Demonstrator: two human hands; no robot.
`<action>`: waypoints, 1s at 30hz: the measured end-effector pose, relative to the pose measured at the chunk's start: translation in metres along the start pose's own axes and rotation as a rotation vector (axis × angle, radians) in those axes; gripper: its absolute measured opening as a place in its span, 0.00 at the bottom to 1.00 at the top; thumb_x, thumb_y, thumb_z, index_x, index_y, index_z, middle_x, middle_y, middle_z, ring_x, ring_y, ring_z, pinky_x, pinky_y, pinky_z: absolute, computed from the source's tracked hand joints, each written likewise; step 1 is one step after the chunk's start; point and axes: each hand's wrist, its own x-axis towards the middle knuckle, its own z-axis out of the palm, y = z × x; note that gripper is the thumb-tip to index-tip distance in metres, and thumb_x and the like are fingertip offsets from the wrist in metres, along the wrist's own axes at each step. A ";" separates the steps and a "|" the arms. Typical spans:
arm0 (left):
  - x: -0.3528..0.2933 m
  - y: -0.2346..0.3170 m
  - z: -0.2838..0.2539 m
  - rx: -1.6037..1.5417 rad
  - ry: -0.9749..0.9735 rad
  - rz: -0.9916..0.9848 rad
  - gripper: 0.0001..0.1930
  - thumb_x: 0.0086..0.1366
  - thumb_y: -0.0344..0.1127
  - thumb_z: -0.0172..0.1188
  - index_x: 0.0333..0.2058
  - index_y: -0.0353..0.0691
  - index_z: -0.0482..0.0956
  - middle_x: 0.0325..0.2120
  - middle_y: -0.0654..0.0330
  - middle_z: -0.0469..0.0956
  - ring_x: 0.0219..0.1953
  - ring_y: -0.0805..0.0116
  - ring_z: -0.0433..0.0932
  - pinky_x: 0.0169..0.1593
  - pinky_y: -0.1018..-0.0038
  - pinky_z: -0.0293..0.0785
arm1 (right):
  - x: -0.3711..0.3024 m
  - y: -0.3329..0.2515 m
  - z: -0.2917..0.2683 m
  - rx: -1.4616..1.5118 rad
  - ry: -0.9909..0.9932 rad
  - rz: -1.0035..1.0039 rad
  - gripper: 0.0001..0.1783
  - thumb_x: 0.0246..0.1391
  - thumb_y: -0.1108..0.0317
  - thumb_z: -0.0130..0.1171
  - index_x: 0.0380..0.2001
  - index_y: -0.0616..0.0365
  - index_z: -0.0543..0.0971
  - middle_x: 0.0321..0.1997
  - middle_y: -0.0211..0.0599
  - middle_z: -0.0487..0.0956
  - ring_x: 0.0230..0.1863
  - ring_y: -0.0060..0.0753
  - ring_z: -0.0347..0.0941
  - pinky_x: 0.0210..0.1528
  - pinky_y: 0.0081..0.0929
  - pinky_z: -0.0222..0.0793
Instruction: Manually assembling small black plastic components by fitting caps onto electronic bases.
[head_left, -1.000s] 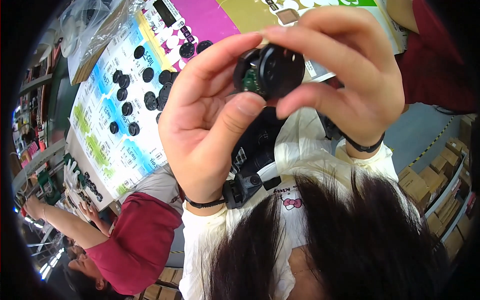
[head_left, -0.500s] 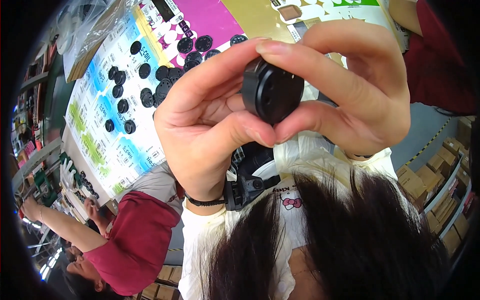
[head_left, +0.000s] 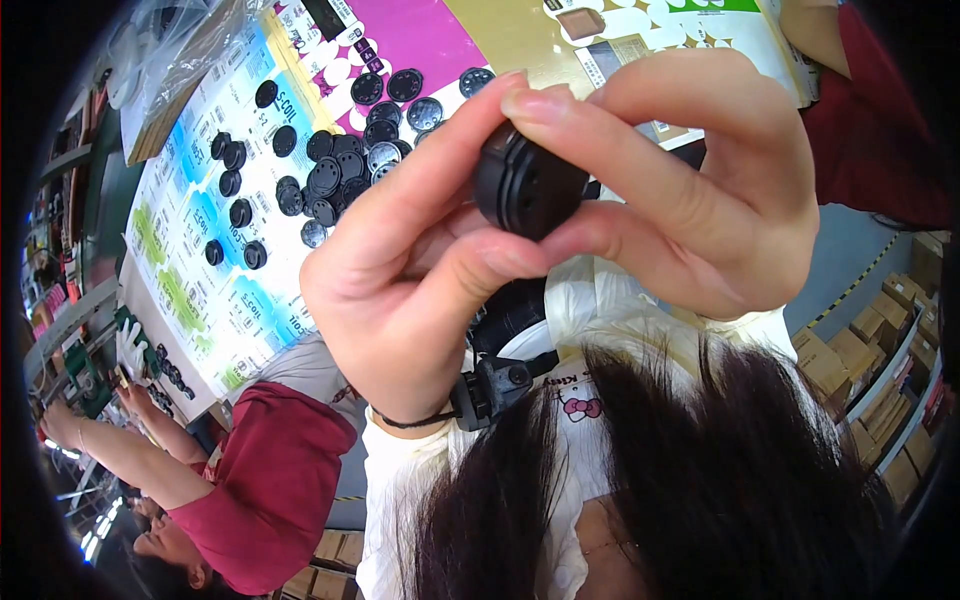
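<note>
Both my hands pinch one thick, round black plastic part (head_left: 530, 185) with a grooved rim, held up above the table. My left hand (head_left: 400, 240) grips its left side between thumb and forefinger. From the right, my right hand (head_left: 710, 180) has its thumb under the lower edge and its forefinger over the top. The fingertips of the two hands nearly meet above and below the part. Beyond my left hand lies a loose pile of black round discs (head_left: 325, 175), some with small holes. Several smaller black round pieces (head_left: 240, 212) lie apart to the left.
Printed cardboard sheets (head_left: 190, 240) cover the table. Clear plastic wrap (head_left: 180, 50) lies over a board at the far left. A person in a red shirt (head_left: 280, 480) works at the lower left; another red sleeve (head_left: 880, 120) shows at right. Cardboard boxes (head_left: 850, 360) fill shelves at right.
The held black part has moved slightly left and turned, showing more of its grooved rim. Both hands moved slightly left with it. The co-worker's hand at left has shifted.
</note>
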 end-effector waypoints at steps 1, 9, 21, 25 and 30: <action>-0.002 0.001 0.005 0.013 0.039 0.035 0.26 0.51 0.36 0.56 0.46 0.26 0.61 0.40 0.47 0.67 0.42 0.61 0.70 0.44 0.71 0.68 | 0.000 0.002 0.000 0.017 0.002 -0.003 0.21 0.40 0.66 0.57 0.38 0.69 0.70 0.37 0.45 0.69 0.37 0.34 0.67 0.38 0.22 0.64; -0.003 -0.010 0.012 0.306 0.153 0.323 0.14 0.56 0.25 0.45 0.39 0.20 0.63 0.35 0.42 0.69 0.37 0.58 0.72 0.39 0.71 0.71 | 0.014 0.009 0.037 0.142 0.023 -0.020 0.22 0.42 0.65 0.56 0.38 0.71 0.69 0.38 0.48 0.69 0.39 0.35 0.68 0.39 0.23 0.64; -0.008 -0.019 0.008 0.471 0.142 0.501 0.10 0.54 0.21 0.45 0.36 0.21 0.65 0.31 0.46 0.70 0.33 0.63 0.72 0.41 0.75 0.68 | 0.004 0.014 0.055 0.212 0.112 -0.045 0.22 0.49 0.63 0.48 0.39 0.76 0.66 0.38 0.53 0.70 0.38 0.36 0.69 0.41 0.24 0.65; -0.009 -0.017 0.009 0.469 0.136 0.491 0.11 0.55 0.23 0.45 0.38 0.21 0.64 0.34 0.46 0.69 0.35 0.63 0.71 0.42 0.74 0.68 | 0.003 0.012 0.059 0.163 0.149 -0.090 0.21 0.50 0.64 0.48 0.38 0.76 0.67 0.39 0.53 0.70 0.38 0.35 0.70 0.40 0.23 0.65; 0.000 -0.004 0.015 0.079 0.034 0.129 0.16 0.57 0.26 0.45 0.43 0.24 0.60 0.40 0.48 0.67 0.40 0.62 0.69 0.43 0.72 0.68 | 0.006 0.011 0.053 0.270 0.349 0.059 0.19 0.49 0.65 0.49 0.35 0.75 0.68 0.39 0.52 0.70 0.38 0.36 0.69 0.40 0.23 0.65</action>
